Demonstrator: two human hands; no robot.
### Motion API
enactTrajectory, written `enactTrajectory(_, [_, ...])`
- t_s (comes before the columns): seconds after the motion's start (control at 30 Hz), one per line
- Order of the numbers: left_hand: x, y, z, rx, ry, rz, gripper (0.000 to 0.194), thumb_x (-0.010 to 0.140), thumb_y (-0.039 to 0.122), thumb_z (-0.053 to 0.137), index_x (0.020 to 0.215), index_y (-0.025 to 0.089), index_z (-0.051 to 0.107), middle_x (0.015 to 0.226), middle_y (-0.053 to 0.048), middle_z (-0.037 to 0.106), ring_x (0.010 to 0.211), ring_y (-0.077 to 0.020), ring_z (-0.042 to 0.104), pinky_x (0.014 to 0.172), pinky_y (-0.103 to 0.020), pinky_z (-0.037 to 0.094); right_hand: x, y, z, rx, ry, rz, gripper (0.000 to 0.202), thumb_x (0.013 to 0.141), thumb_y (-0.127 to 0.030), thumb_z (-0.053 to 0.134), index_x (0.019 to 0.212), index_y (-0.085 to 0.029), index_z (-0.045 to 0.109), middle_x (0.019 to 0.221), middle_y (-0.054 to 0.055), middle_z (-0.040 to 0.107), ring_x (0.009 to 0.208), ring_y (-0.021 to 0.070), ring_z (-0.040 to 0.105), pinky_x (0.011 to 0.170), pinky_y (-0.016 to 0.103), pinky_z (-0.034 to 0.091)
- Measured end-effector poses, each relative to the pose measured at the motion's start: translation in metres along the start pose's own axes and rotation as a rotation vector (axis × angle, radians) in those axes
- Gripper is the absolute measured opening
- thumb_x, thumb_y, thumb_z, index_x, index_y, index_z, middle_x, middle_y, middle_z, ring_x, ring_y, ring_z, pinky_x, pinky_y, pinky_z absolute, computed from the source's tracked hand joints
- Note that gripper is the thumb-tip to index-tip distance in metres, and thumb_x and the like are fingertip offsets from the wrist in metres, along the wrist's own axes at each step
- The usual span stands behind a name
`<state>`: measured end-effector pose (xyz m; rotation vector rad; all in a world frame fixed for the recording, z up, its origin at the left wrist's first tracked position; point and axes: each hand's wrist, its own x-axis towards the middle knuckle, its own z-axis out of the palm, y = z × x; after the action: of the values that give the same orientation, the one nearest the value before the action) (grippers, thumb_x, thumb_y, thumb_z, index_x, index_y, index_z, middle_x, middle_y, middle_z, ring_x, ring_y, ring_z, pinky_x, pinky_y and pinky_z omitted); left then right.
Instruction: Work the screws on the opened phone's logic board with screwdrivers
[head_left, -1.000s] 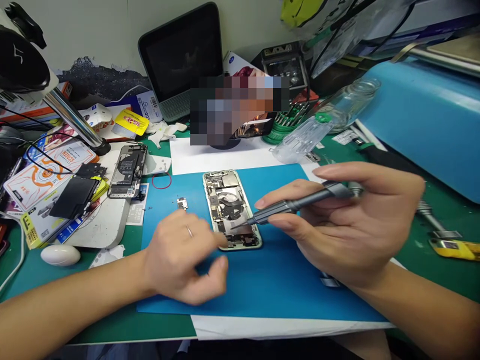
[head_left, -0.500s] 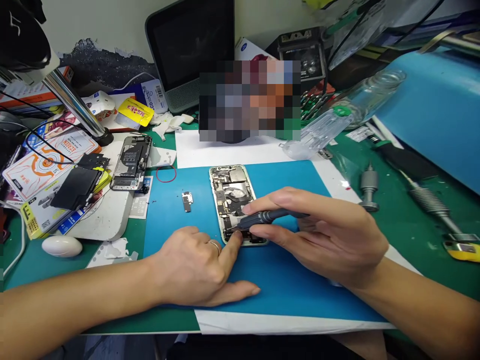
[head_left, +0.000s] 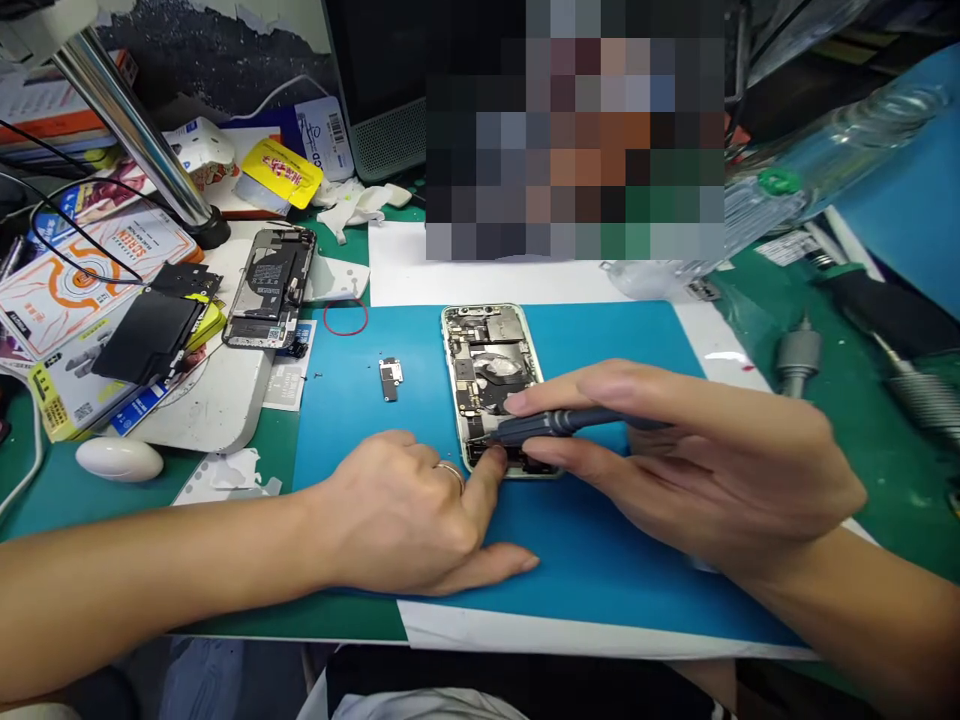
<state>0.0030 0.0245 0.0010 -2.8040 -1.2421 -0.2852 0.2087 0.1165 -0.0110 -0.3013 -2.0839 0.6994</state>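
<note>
An opened phone with its inner parts bare lies on the blue mat. My left hand rests in front of it, its index fingertip pressing on the phone's near end. The thumb is stretched out, the other fingers are curled, and nothing is held. My right hand pinches dark grey tweezers between thumb and index finger. Their thin tips reach into the lower left of the phone, close to my left fingertip. Left of the phone lies a small metal and black part, with tiny screws farther left.
A second phone assembly sits on a white block at left, beside a black flat part and boxes. A white oval object is nearer. A red rubber band lies at the mat's corner. Screwdrivers and a clear bottle stand at right.
The camera view has shifted, so the whole scene sits further right and higher. Both hands and the tweezers stay in nearly the same place on the phone.
</note>
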Motion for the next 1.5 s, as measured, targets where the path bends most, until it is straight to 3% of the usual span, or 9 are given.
enactTrajectory(0.17, [0.001, 0.000, 0.002, -0.006, 0.013, 0.012, 0.066, 0.103, 0.062, 0.045, 0.117, 0.001, 0.066, 0.053, 0.000, 0.061, 0.047, -0.0203, 0.064, 0.045, -0.031, 0.040, 0.000, -0.002, -0.003, -0.062, -0.048, 0.041, 0.073, 0.085, -0.007, 0.079, 0.146, -0.038, 0.055, 0.105, 0.004, 0.081, 0.085, 0.0253, 0.080, 0.072, 0.041, 0.071])
enactTrajectory(0.43, [0.001, -0.001, 0.003, -0.014, 0.041, 0.036, 0.071, 0.100, 0.073, 0.045, 0.099, 0.005, 0.067, 0.052, -0.001, 0.059, 0.045, -0.0209, 0.062, 0.042, -0.033, 0.037, 0.007, -0.001, -0.003, -0.062, -0.168, -0.087, 0.084, 0.090, -0.001, 0.065, 0.162, -0.031, 0.034, 0.121, 0.010, 0.078, 0.106, 0.0270, 0.077, 0.085, 0.044, 0.069])
enactTrajectory(0.57, [0.000, -0.001, 0.002, -0.018, 0.012, 0.039, 0.068, 0.099, 0.073, 0.046, 0.097, 0.007, 0.065, 0.051, 0.000, 0.058, 0.046, -0.0212, 0.062, 0.042, -0.033, 0.036, 0.012, -0.002, 0.000, -0.057, -0.221, -0.143, 0.085, 0.091, 0.000, 0.063, 0.163, -0.032, 0.030, 0.112, 0.008, 0.080, 0.096, 0.0245, 0.078, 0.083, 0.042, 0.069])
enactTrajectory(0.87, [0.000, -0.002, 0.002, -0.012, 0.060, 0.036, 0.059, 0.100, 0.068, 0.048, 0.087, 0.013, 0.062, 0.051, 0.000, 0.058, 0.044, -0.0203, 0.061, 0.041, -0.034, 0.036, 0.020, -0.005, 0.003, -0.127, -0.190, -0.210, 0.071, 0.093, -0.003, 0.055, 0.159, -0.020, 0.035, 0.097, 0.008, 0.077, 0.092, 0.0234, 0.075, 0.082, 0.039, 0.065])
enactTrajectory(0.97, [0.000, -0.002, 0.001, -0.018, 0.032, 0.040, 0.057, 0.102, 0.066, 0.047, 0.091, 0.012, 0.062, 0.052, 0.000, 0.059, 0.045, -0.0213, 0.062, 0.042, -0.033, 0.037, 0.021, -0.004, 0.003, -0.200, -0.142, -0.241, 0.065, 0.096, -0.011, 0.059, 0.156, -0.022, 0.039, 0.098, 0.008, 0.077, 0.083, 0.0226, 0.073, 0.073, 0.039, 0.064])
enactTrajectory(1.1, [0.001, -0.002, 0.000, -0.021, 0.028, 0.036, 0.055, 0.101, 0.065, 0.048, 0.089, 0.013, 0.062, 0.053, -0.001, 0.060, 0.045, -0.0215, 0.062, 0.042, -0.033, 0.039, 0.021, -0.005, 0.003, -0.218, -0.150, -0.237, 0.066, 0.094, -0.009, 0.060, 0.155, -0.022, 0.038, 0.102, 0.008, 0.079, 0.094, 0.0248, 0.075, 0.082, 0.041, 0.064])
enactTrajectory(1.3, [0.000, -0.003, 0.000, -0.012, 0.044, 0.035, 0.055, 0.101, 0.064, 0.050, 0.091, 0.011, 0.063, 0.051, -0.001, 0.059, 0.044, -0.0195, 0.061, 0.043, -0.031, 0.038, 0.020, -0.005, 0.004, -0.239, -0.144, -0.247, 0.058, 0.100, -0.018, 0.058, 0.155, -0.019, 0.039, 0.096, 0.008, 0.079, 0.086, 0.0243, 0.073, 0.078, 0.039, 0.064])
enactTrajectory(1.4, [0.000, -0.003, 0.000, -0.013, 0.052, 0.038, 0.053, 0.101, 0.063, 0.050, 0.087, 0.013, 0.063, 0.051, -0.001, 0.059, 0.044, -0.0199, 0.061, 0.043, -0.032, 0.038, 0.020, -0.005, 0.004, -0.244, -0.161, -0.229, 0.064, 0.099, -0.010, 0.054, 0.159, -0.020, 0.033, 0.102, 0.009, 0.079, 0.100, 0.0246, 0.072, 0.086, 0.039, 0.064])
enactTrajectory(1.5, [0.001, -0.003, -0.001, -0.022, 0.051, 0.044, 0.051, 0.101, 0.061, 0.050, 0.085, 0.014, 0.062, 0.052, -0.001, 0.060, 0.044, -0.0210, 0.061, 0.043, -0.033, 0.040, 0.021, -0.005, 0.004, -0.216, -0.159, -0.246, 0.064, 0.100, -0.009, 0.053, 0.159, -0.019, 0.033, 0.099, 0.007, 0.078, 0.090, 0.0217, 0.073, 0.083, 0.037, 0.064])
